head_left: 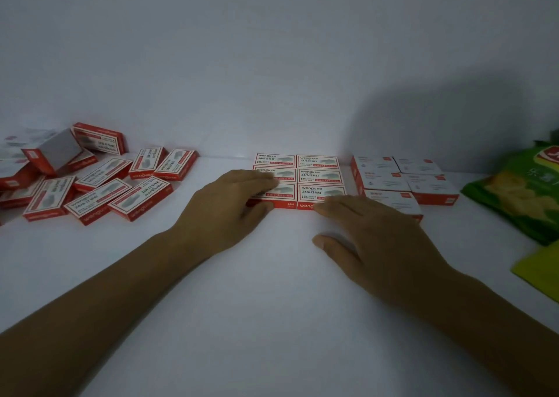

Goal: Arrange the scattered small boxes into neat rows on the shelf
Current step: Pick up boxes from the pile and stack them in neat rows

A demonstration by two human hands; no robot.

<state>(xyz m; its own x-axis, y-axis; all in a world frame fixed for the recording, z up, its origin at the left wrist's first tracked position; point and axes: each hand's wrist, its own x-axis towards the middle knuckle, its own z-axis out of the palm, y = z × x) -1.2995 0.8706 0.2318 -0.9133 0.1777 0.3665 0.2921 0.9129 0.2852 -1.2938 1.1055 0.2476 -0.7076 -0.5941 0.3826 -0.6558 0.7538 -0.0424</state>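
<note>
Several small red-and-white staple boxes (320,175) lie in a neat two-column block at the back middle of the white shelf (272,290). My left hand (233,209) lies flat over the front-left box of the block, fingers straight on its top and thumb against its red front face. My right hand (375,233) rests with straight fingers touching the front edge of the front-right box (321,191), thumb spread on the shelf. A loose heap of the same boxes (99,184) lies scattered at the left, some tilted or stacked.
A second tidy group of whiter boxes (402,178) sits right of the block. Green snack bags (520,194) lie at the far right edge. The shelf's back wall (272,79) stands directly behind the boxes.
</note>
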